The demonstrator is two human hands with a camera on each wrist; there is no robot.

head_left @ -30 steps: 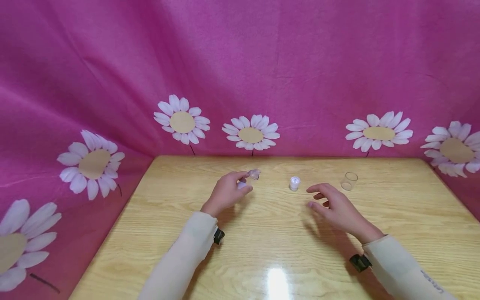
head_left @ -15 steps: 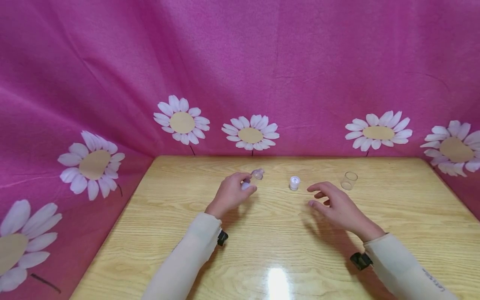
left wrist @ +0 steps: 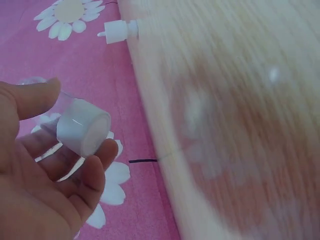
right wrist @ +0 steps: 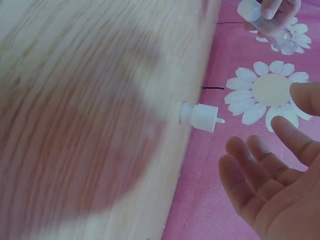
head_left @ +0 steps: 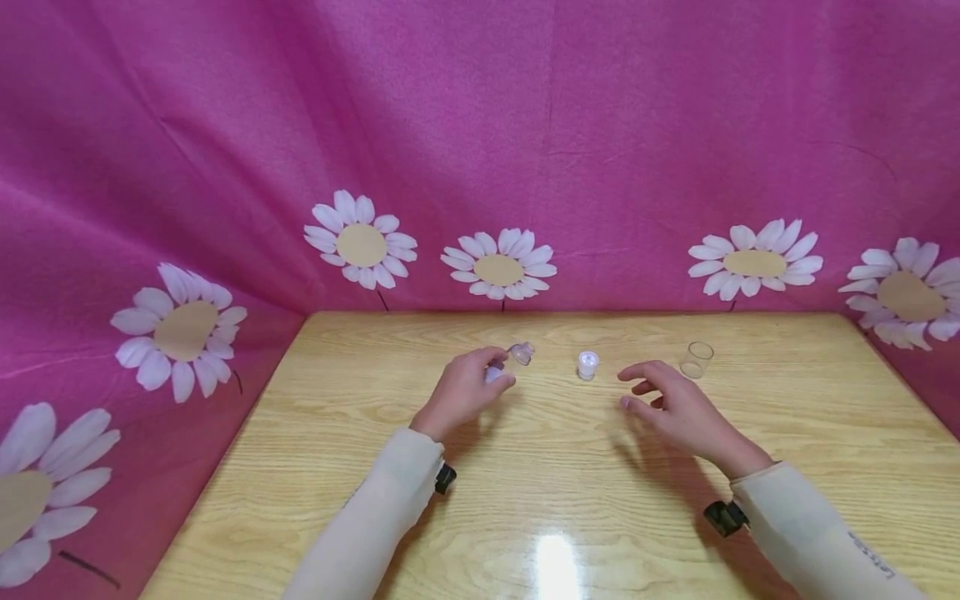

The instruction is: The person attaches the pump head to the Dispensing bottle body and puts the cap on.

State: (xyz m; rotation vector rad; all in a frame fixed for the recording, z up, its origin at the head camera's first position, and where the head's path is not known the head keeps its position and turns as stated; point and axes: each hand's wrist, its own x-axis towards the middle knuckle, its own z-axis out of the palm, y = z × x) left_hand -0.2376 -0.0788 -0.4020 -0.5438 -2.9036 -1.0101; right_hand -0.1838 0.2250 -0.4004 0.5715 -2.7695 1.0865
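Observation:
My left hand (head_left: 461, 392) pinches a small clear tube with a white end (left wrist: 82, 127) between thumb and fingers, raised over the far part of the table. The tube's clear shaped top (head_left: 522, 353) points away from me, its white end toward my palm. A small white piece with a thin tip (head_left: 587, 367) stands upright on the table between my hands. My right hand (head_left: 678, 407) hovers just right of that piece, fingers loosely bent and holding nothing, as the right wrist view also shows.
Behind the right hand a clear open cylinder (head_left: 697, 362) stands on the wooden table (head_left: 420, 542). A pink cloth (head_left: 600, 125) with large white daisies rises along the table's back and left edges. Light glares off the tabletop near the front.
My left hand has shifted slightly to the right with the clear tube, whose shaped top now sits a little farther right. The right hand has barely moved, and the white piece stays in place.

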